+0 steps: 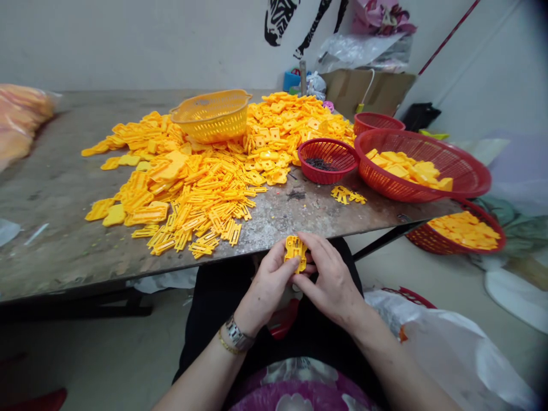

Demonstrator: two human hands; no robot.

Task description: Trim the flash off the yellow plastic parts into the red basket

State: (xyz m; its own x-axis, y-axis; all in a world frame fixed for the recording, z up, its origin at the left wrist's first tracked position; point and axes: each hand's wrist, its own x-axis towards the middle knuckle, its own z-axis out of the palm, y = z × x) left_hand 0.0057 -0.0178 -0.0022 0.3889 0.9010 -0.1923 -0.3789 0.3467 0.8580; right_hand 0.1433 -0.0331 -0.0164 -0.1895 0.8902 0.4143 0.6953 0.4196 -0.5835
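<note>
Just past the table's front edge, above my lap, I hold a small yellow moulded plastic part (pixel 295 249) with cut-outs and notched sides. My left hand (pixel 269 279) grips it from the left, the thumb lying across its lower face. From the other side my right hand (pixel 330 278) closes round its right edge, with the fingertips at its top and lower end. Slim slotted yellow strips (pixel 201 211) lie heaped on the table nearest my hands. Behind them is a large pile of flat yellow plastic pieces (pixel 295 123).
A yellow basket (pixel 209 117) rests on the pile. A small red basket (pixel 327 148) holds dark thin pieces; a larger one (pixel 466 171) holds yellow parts. Linked yellow pieces (pixel 347 195) lie near the table's edge. Another filled red basket (pixel 496 245) stands lower right, near a white bag (pixel 454 342).
</note>
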